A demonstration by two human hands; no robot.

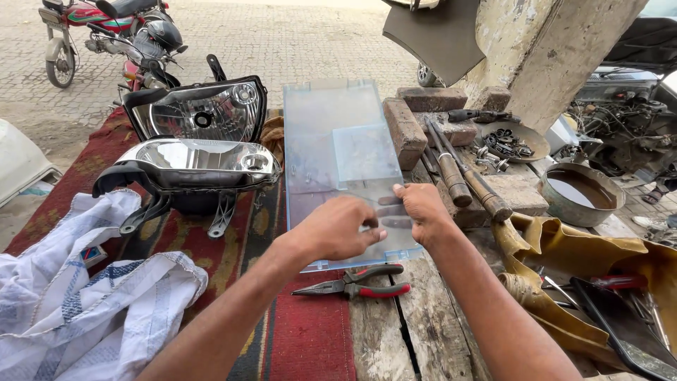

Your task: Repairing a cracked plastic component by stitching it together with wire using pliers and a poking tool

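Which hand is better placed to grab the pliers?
Probably the left hand. It sits almost directly above the red-handled pliers, at the near edge of the clear plastic sheet. The right hand is farther off, fingers spread under a small clear piece.

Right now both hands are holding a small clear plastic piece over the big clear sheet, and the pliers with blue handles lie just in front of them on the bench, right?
Not quite: the head view shows the pliers have red and black handles, not blue. The rest holds: the left hand and right hand hold a small clear plastic piece over the big clear sheet.
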